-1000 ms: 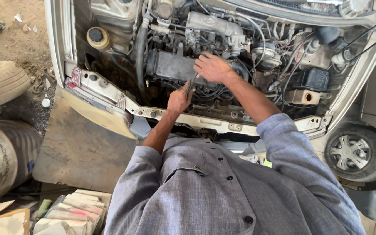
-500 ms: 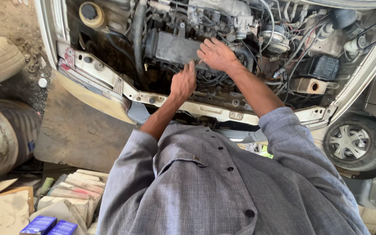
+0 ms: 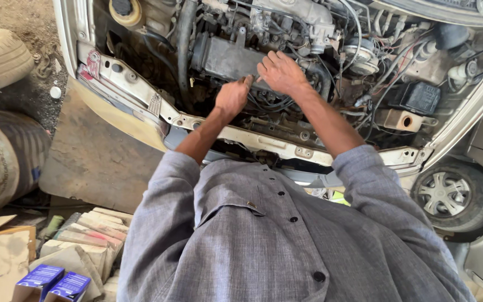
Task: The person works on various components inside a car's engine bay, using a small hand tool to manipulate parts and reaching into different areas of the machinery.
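Lower left of frame: two blue boxes (image 3: 51, 284), stacked cartons (image 3: 88, 235). Centre: left hand (image 3: 232, 98), fingers curled, contents cannot be told. Beside it: right hand (image 3: 280, 72), fingers spread flat on the dark engine cover (image 3: 225, 59), upper centre. Risk, judged: fingers snagging the black cables (image 3: 269, 103) beneath, or slipping against sharp brackets.
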